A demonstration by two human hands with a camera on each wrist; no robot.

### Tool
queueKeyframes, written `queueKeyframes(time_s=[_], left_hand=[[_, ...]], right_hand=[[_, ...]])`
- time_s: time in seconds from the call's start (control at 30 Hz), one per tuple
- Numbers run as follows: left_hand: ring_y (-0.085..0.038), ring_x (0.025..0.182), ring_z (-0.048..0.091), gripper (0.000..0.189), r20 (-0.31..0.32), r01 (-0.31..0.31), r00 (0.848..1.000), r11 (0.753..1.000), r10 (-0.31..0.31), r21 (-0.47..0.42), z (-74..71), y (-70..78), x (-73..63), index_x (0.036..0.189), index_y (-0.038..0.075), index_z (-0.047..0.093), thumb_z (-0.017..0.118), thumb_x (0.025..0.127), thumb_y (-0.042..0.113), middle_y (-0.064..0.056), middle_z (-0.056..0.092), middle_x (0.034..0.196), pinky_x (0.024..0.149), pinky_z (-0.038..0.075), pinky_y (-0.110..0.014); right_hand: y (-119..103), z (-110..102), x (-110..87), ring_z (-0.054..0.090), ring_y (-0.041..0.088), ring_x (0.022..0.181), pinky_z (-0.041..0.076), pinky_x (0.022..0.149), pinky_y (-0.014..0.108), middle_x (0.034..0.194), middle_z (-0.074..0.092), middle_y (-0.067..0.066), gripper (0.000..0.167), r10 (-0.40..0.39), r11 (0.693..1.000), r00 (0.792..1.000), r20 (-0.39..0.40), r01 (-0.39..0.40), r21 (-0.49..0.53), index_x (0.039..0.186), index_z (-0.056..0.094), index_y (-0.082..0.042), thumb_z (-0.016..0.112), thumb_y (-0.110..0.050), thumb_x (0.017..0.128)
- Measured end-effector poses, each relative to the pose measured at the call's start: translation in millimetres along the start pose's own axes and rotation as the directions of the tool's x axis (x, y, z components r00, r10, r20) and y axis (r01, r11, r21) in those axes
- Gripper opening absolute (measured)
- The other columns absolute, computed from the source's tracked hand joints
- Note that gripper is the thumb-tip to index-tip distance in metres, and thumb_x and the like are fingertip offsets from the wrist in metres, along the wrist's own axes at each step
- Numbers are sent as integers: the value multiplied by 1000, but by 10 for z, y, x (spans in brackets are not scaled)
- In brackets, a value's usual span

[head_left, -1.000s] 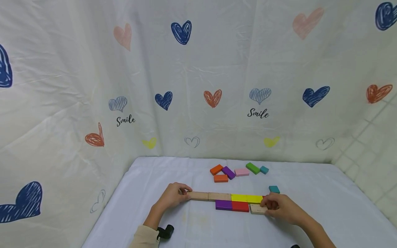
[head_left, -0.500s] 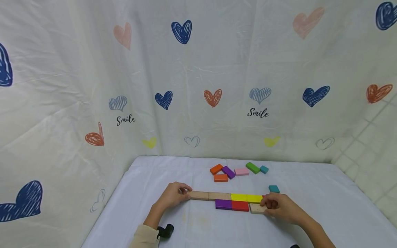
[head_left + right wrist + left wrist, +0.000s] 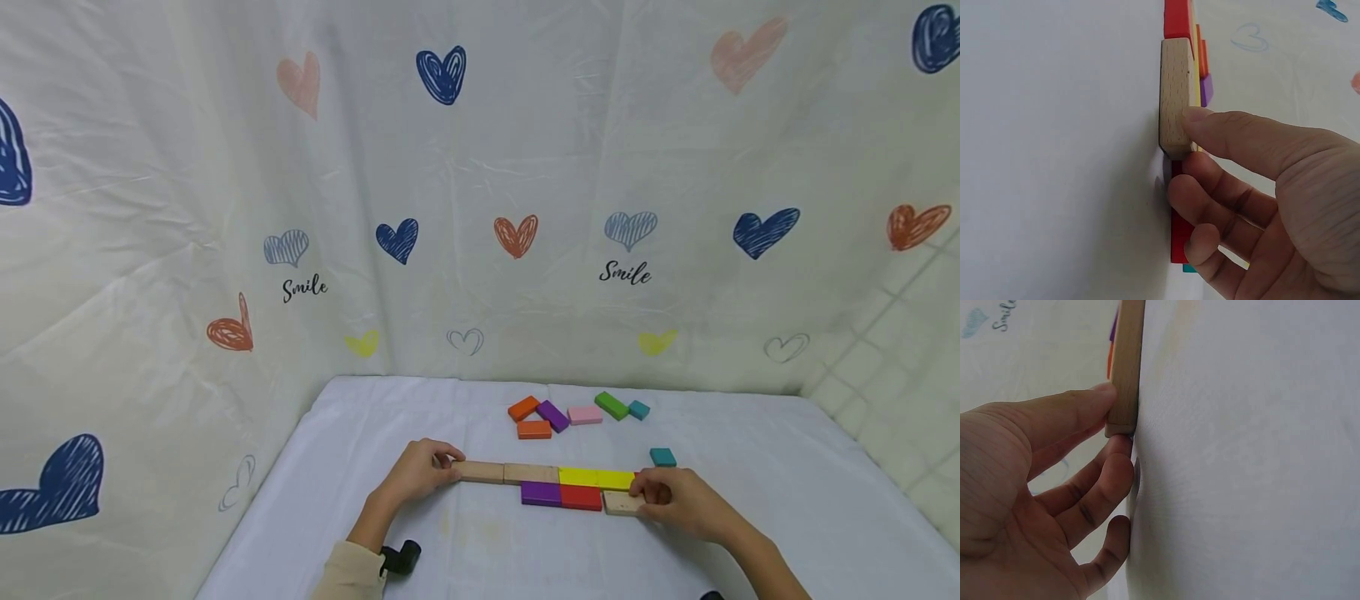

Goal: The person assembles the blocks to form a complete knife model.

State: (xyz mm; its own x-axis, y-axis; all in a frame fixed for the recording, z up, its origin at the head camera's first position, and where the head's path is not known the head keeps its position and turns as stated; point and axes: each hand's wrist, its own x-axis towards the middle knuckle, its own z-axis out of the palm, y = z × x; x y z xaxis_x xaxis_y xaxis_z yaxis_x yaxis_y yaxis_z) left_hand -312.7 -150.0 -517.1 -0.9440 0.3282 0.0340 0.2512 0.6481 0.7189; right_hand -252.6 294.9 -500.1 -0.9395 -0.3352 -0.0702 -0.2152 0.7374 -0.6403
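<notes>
On the white-covered bench, the left hand pinches the outer end of a plain wooden block at the back row's left end, followed by a second plain block and yellow blocks. The right hand grips a pale speckled block ending the front row, just beside a red block.

Your right hand mostly hides a red rectangular block in the head view, whose bottom edge crops your beige cloth sleeve.
</notes>
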Motion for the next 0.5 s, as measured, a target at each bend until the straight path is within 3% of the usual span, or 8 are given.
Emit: queueKeyframes(time_s=[0.5], left_hand=[[-10, 70, 54, 17, -3, -8, 1000, 1000, 8, 10, -6, 11, -10, 104, 19, 79, 81, 87, 15, 5, 63, 82, 59, 44, -23]], right_hand=[[-55, 15, 25, 49, 6, 72, 43, 63, 21, 80, 56, -3, 21, -19, 1000, 1000, -8, 18, -17, 101, 71, -17, 83, -20, 85]])
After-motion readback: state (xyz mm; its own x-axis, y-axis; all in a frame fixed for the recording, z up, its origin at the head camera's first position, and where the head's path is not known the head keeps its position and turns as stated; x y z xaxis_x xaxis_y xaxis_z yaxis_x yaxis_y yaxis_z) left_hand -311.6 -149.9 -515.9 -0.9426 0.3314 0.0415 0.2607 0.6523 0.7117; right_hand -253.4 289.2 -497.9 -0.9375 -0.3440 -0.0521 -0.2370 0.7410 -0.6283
